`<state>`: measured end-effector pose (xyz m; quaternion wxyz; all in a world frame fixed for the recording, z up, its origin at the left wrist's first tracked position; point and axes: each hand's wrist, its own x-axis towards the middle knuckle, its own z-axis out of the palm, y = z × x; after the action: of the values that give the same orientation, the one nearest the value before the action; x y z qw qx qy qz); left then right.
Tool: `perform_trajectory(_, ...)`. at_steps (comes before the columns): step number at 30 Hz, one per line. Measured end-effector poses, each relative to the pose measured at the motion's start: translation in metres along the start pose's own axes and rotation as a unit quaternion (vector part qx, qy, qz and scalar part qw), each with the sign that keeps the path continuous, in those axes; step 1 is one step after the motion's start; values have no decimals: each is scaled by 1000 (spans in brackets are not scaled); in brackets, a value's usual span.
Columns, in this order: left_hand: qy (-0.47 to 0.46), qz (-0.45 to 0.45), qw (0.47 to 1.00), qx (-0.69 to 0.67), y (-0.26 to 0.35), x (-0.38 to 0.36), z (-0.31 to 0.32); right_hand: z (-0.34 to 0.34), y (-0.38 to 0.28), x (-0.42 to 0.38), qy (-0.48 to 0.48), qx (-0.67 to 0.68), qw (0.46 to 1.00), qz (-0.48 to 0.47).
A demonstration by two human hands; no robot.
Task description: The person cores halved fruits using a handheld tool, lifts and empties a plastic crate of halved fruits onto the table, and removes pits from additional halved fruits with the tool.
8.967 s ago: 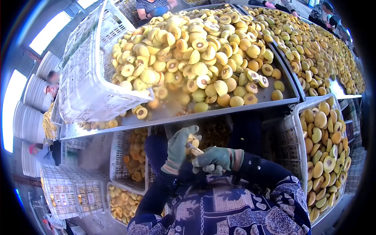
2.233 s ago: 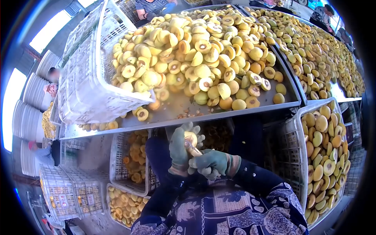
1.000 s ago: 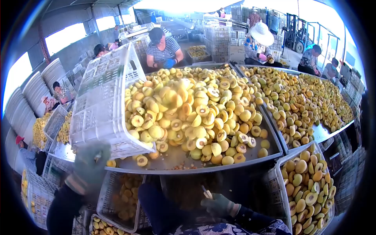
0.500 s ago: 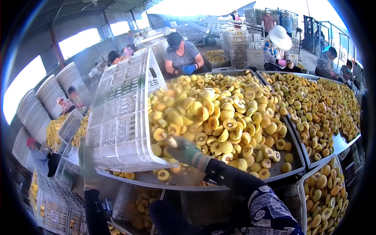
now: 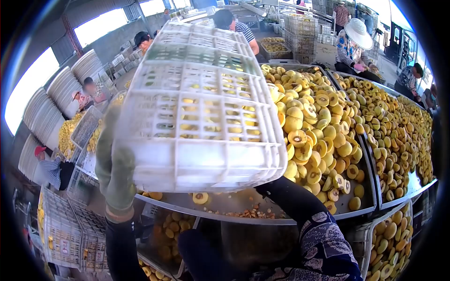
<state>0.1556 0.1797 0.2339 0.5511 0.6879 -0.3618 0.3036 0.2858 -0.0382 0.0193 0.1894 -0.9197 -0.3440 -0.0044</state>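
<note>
A white slatted plastic crate (image 5: 201, 159) is tilted up over the metal table, its base and slats facing me. My left hand (image 5: 117, 173), in a greenish glove, grips the crate's left side. My right forearm in a dark sleeve (image 5: 293, 199) reaches behind the crate's lower right corner. The crate hides my right hand, so its fingers do not show. Halved yellow stone fruit, peaches or apricots (image 5: 318, 136), lie heaped on the table just right of the crate, and more shows through the slats.
The metal table's front edge (image 5: 234, 216) runs before me, with pit scraps (image 5: 253, 213) on it. A second table of fruit (image 5: 398, 136) adjoins at right. Full crates (image 5: 386, 239) stand low at right and below. Several people sit around; crates (image 5: 300, 35) are stacked behind.
The crate has swung right and tipped further, its base now towards me and covering part of the heap. My right hand, visible before on the fruit by the crate, is now behind it.
</note>
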Motion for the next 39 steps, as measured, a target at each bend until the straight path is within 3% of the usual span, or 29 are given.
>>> perform_trajectory(4, -111, 101, 988, 24, 2, 29, 43, 9, 58, -52, 11, -35, 996, 80)
perform_trajectory(6, -96, 132, 983, 82, 3, 39, 73, 21, 79, -77, 20, -53, 992, 115)
perform_trajectory(8, -87, 90, 986, 111, 6, 38, 98, 38, 92, -105, 36, -76, 985, 152)
perform_trajectory(10, -80, 161, 977, 113, -2, 42, 122, 50, 96, -127, 81, -74, 977, 184)
perform_trajectory(11, -78, 189, 972, 119, -6, 42, 131, 55, 97, -134, 122, -46, 972, 196)
perform_trajectory(12, -75, 218, 965, 124, -10, 42, 141, 53, 95, -140, 220, 164, 943, 191)
perform_trajectory(13, -57, 219, 965, 130, -13, 39, 153, 51, 92, -145, 318, 360, 865, 149)
perform_trajectory(14, -39, 220, 965, 135, -17, 37, 164, 37, 72, -153, 344, 597, 713, 130)
perform_trajectory(15, -33, 245, 954, 169, -22, 42, 173, 17, 50, -160, 342, 785, 506, 100)
perform_trajectory(16, -25, 269, 941, 201, -27, 47, 183, -14, 23, -163, 366, 859, 335, 127)
perform_trajectory(18, -92, 202, 935, 279, -2, 45, 192, -11, 13, -165, 415, 838, 332, 121)
perform_trajectory(19, -150, 113, 942, 279, 15, 42, 194, -9, 8, -166, 440, 827, 329, 116)
perform_trajectory(20, -169, 109, 947, 251, 16, 43, 194, -2, 7, -167, 462, 820, 322, 98)
perform_trajectory(21, -188, 103, 951, 223, 15, 44, 193, 5, 8, -163, 483, 787, 374, 86)
perform_trajectory(23, -139, 216, 958, 124, -2, 39, 179, -3, 2, -165, 478, 804, 342, 93)
perform_trajectory(25, -131, 233, 955, 130, 5, 30, 147, 1, 3, -170, 492, 658, 552, 143)
perform_trajectory(26, -144, 193, 953, 185, 18, 20, 118, 5, 7, -175, 487, 565, 646, 164)
perform_trajectory(28, -20, 199, 942, 269, -21, -19, 70, 12, 19, -183, 452, 350, 797, 194)
perform_trajectory(29, 115, 65, 965, 228, -42, -55, 51, 17, 23, -180, 422, 233, 852, 203)
perform_trajectory(30, 244, -68, 951, 178, -65, -94, 35, 19, 23, -170, 483, 357, 779, 181)
perform_trajectory(31, 338, -141, 930, 44, -90, -129, 21, 22, 22, -159, 545, 464, 683, 143)
perform_trajectory(32, 419, -209, 878, -93, -104, -151, 13, 7, 13, -154, 543, 610, 562, 128)
perform_trajectory(33, 409, -245, 861, -177, -104, -157, 14, -2, 8, -151, 521, 733, 424, 108)
perform_trajectory(35, 381, -307, 803, -340, -104, -163, 22, -3, 9, -150, 526, 532, 640, 173)
perform_trajectory(37, 344, -277, 803, -401, -112, -153, 29, -19, 14, -149, 502, 650, 548, 158)
perform_trajectory(38, 324, -259, 802, -430, -117, -141, 32, -24, 31, -151, 461, 688, 536, 162)
perform_trajectory(39, 269, -234, 898, -259, -117, -128, 37, -35, 35, -148, 464, 684, 536, 171)
